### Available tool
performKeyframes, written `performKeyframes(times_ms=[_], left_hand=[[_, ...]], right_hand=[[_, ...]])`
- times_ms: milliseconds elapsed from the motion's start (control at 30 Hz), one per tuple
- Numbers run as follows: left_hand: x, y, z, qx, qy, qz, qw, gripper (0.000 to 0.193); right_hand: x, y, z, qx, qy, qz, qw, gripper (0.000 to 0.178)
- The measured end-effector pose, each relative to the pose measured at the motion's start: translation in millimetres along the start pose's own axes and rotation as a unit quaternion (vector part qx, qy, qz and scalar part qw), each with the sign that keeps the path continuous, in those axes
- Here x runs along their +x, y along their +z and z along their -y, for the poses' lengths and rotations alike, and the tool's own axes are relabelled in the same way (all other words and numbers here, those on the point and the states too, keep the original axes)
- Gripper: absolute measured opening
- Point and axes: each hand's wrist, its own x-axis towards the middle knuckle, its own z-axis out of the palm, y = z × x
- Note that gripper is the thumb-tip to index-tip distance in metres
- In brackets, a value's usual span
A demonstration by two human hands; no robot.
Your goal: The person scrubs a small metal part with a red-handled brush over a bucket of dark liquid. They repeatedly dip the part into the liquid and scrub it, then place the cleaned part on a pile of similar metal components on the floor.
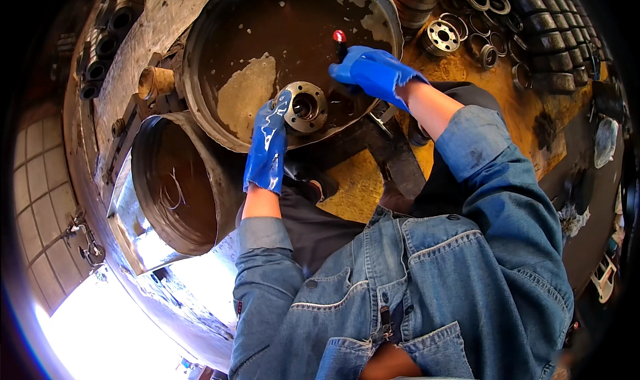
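Washing step, seemingly: blue-gloved left hand [268, 147] pinching round grey metal flange [303, 106], right hand [371, 71] closed on red-tipped brush [340, 42]; next, careful turning.

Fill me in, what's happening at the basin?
A person in a denim jacket and blue gloves works over a round metal basin of dark liquid. The left hand holds a metal hub at the basin's near edge. The right hand grips a red-tipped tool over the liquid, just behind the hub. More rings and bearings lie on the stained bench beyond, and a drum sits to the left.
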Motion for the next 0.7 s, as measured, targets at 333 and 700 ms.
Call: performKeyframes(times_ms=[333,700], left_hand=[[14.3,-9.5,10.6,-0.079,-0.040,0.020,0.996,0.045],[17.1,-3.2,12.8,-0.009,0.005,-0.016,1.000,0.043]], right_hand=[[18.1,26.9,-29.3,0.349,0.013,0.019,0.937,0.029],[17.5,42.2,5.4,0.116,-0.114,0.053,0.985,0.038]])
